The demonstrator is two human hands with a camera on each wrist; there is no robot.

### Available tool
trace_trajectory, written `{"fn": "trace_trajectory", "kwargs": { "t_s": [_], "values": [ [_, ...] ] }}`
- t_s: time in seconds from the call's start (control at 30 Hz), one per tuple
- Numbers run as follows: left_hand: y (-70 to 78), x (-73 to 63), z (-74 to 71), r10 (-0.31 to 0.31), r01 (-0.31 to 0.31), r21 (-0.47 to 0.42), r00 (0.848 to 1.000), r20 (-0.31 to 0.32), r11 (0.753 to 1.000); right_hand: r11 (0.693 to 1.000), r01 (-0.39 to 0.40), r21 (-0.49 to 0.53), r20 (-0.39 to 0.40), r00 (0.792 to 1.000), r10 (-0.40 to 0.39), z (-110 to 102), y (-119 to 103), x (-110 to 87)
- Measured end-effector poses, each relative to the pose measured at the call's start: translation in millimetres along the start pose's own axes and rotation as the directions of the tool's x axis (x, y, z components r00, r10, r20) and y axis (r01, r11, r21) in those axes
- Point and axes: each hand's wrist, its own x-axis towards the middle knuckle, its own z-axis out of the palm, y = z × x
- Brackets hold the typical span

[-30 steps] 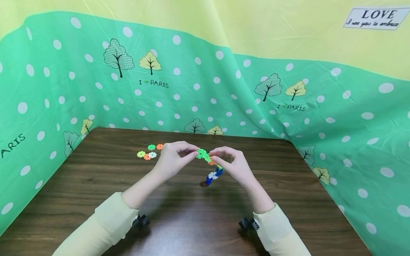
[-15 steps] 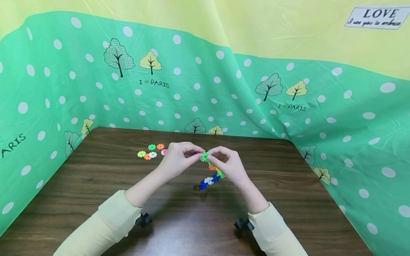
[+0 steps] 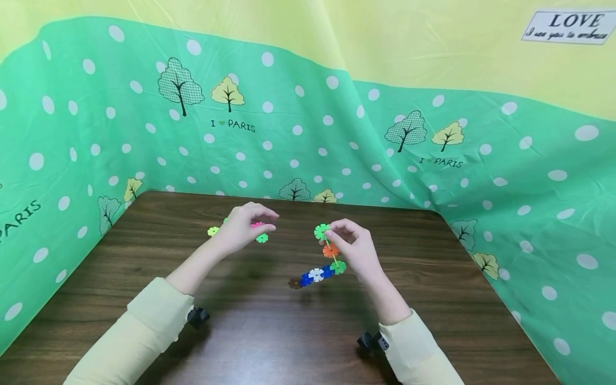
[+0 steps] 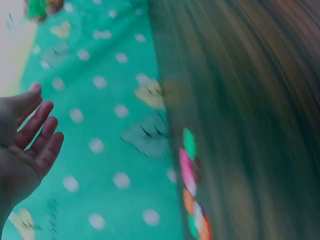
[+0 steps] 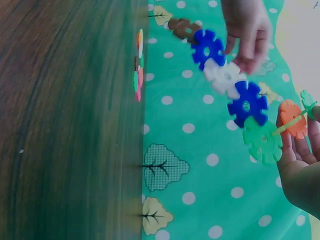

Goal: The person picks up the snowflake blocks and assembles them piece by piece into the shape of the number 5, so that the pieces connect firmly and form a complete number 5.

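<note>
My right hand (image 3: pixel 356 248) pinches a green snowflake disc (image 3: pixel 322 231) at the upper end of a chain of linked plastic snowflake discs. Below it the chain runs through an orange disc (image 3: pixel 330 251), a thin yellow one seen edge-on, another green disc (image 5: pixel 262 141), a blue disc (image 5: pixel 248 105), a white disc (image 5: pixel 224 77), a second blue disc (image 5: pixel 208 49) and a brown disc (image 5: pixel 184 30). The chain hangs above the table. My left hand (image 3: pixel 240 230) holds nothing, fingers relaxed, over loose discs at the back left; a loose green disc (image 3: pixel 262 238) lies beside its thumb.
Several loose discs lie on the dark wooden table (image 3: pixel 269 331), partly covered by my left hand, including a yellow-green disc (image 3: pixel 213 231) and a pink disc (image 4: pixel 186 167). A green dotted curtain (image 3: pixel 298 144) stands behind the table and along its sides.
My left hand has let go of the green disc and moved left toward the loose discs. My right hand keeps the chain, now slightly further right, hanging more freely.
</note>
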Motion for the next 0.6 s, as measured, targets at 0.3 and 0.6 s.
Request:
{"fn": "trace_trajectory", "kwargs": {
  "t_s": [0.3,0.6],
  "values": [
    [-62.6,-7.8,-9.5,-0.069,0.063,0.07,0.992,0.101,0.996,0.999,0.009,0.043,0.002,1.0,-0.009,-5.5,7.5,-3.2],
    [-101.1,-2.6,5.7,-0.074,0.063,0.066,0.981,0.178,0.996,0.995,0.004,0.104,0.013,1.0,-0.005,-7.8,12.6,-4.1]
  ]
}}
